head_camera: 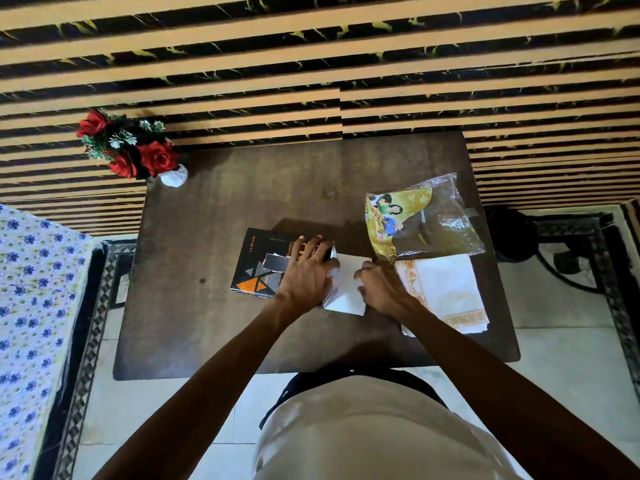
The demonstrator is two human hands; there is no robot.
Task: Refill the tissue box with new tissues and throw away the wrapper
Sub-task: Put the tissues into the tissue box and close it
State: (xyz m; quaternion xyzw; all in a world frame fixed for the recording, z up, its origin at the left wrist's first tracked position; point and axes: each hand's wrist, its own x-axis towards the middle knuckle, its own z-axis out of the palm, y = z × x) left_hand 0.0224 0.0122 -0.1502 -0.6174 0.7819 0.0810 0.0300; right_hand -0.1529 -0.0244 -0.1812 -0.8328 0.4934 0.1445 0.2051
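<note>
A black tissue box [258, 268] with orange and grey triangles lies flat on the dark wooden table [214, 323], its right end open with white flaps. My left hand [306, 271] presses down on the box's right end. My right hand [379, 285] holds a white folded tissue [346, 292] at the box's open end. A stack of white tissues [446, 289] with an orange patterned border lies to the right of my right hand. Behind the stack sits the crumpled clear and yellow plastic wrapper [422, 220], printed with figures.
A white vase with red artificial roses [138, 154] stands at the table's far left corner. A blue-flowered cloth [31, 306] covers furniture on the left. A black object [509, 233] sits on the floor off the table's right edge. A striped wall runs behind the table.
</note>
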